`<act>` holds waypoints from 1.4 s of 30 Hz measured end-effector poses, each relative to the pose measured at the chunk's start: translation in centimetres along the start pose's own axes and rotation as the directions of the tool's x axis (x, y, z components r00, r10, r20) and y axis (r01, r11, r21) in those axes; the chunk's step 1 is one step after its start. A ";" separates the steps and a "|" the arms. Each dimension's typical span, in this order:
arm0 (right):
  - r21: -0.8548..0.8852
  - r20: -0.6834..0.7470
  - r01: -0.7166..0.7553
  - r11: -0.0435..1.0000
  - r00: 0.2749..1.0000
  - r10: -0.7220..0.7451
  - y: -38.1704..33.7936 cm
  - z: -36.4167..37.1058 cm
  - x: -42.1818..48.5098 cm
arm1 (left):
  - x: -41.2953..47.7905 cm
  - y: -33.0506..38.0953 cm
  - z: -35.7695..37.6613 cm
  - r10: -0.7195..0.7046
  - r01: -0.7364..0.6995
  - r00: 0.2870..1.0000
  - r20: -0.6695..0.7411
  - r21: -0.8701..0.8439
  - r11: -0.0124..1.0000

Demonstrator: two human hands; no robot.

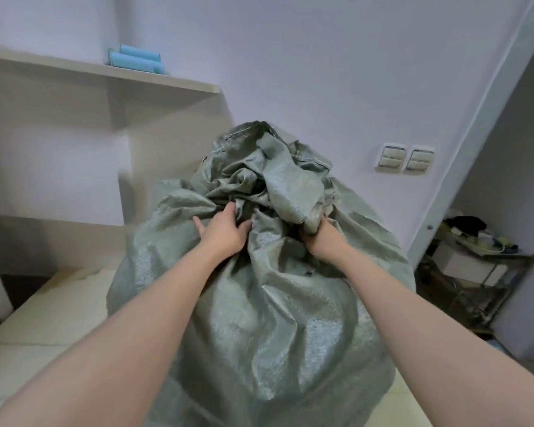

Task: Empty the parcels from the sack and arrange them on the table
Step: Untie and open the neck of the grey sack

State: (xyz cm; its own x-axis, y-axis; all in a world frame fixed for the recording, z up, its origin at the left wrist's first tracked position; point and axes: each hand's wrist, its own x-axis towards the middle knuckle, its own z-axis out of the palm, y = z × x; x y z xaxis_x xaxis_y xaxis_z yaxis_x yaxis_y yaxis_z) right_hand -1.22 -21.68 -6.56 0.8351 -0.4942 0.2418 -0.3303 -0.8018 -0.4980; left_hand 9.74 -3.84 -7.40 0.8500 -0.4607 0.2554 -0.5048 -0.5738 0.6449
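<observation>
No writing, brand or label that we can read anywhere, incl. on the sack. Far left, upper: a pale shelf (154, 78) on the wall w/ two light-blue rolls (136, 61) lying on it, side by side. Below, a cream table (59, 315) runs under us; its surface shows left of the sack. Our left hand (222, 231) lies on the sack's gathered neck, left side: fingers spread and curled into a fold, thumb out to the left, so it's gripping loose fabric, not fully clenched. Center: the grey-green woven sack (259, 318), bulging, upright on the table, fills most of the view; its mouth is bunched and crumpled at the top, folds flopping over. Parcels aren't visible, the sack hides whatever's inside. Our right hand (324, 238) sits just right of the left one, apart from it, fist closed tight on a thick wad of the neck fabric; fingertips are buried in the folds so we can't see them. Both forearms bare, reaching fwd. Right of the sack, on the wall: two white switch plates (406, 158), side by side. Far right: a door frame (463, 167), and beyond it a metal rack (481, 272) w/ clutter, too blurred to name.
</observation>
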 end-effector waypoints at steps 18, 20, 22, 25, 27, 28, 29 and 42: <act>-0.189 0.657 -0.275 0.943 0.678 0.330 -4.6 -4.8 -9.9 | -6.7 -1.7 -5.9 -0.436 0.379 0.875 0.209 0.264 0.887; -0.384 0.575 -0.155 0.910 0.732 0.367 -5.1 -3.4 -10.9 | -7.4 -2.3 -5.6 -0.466 0.426 0.855 0.228 0.205 0.881; -0.541 0.423 -0.043 0.840 0.849 0.316 -5.5 -2.4 -11.4 | -7.7 -3.2 -5.1 -0.436 0.429 0.869 0.232 0.081 0.899; -0.542 0.317 -0.054 0.839 0.911 0.263 -6.4 -1.9 -11.7 | -7.5 -3.9 -4.8 -0.378 0.379 0.925 0.029 -0.084 0.922; -0.422 0.249 -0.105 0.900 0.941 0.227 -7.0 -2.3 -11.4 | -7.2 -3.4 -5.2 -0.385 0.344 0.919 -0.086 -0.303 0.889; -0.308 0.191 -0.139 0.941 0.960 0.204 -7.3 -2.5 -11.1 | -6.8 -2.9 -5.5 -0.397 0.309 0.907 -0.140 -0.420 0.853; -0.183 0.115 -0.155 0.971 0.977 0.178 -7.7 -2.8 -10.8 | -6.3 -2.4 -6.1 -0.418 0.271 0.888 -0.192 -0.515 0.813; 0.219 -0.111 -0.072 0.973 0.989 0.098 -8.5 -1.7 -7.0 | -3.2 1.4 -4.5 0.057 -0.100 0.992 -0.110 -0.431 0.897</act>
State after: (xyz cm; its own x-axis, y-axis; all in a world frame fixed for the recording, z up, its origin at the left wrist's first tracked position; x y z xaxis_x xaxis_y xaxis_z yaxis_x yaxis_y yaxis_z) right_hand -4.99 -12.02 -2.64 0.7443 -0.6050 0.2827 -0.2855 -0.6710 -0.6843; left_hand 7.00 -0.17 -4.04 0.8310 -0.4157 0.3697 -0.4726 -0.1770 0.8633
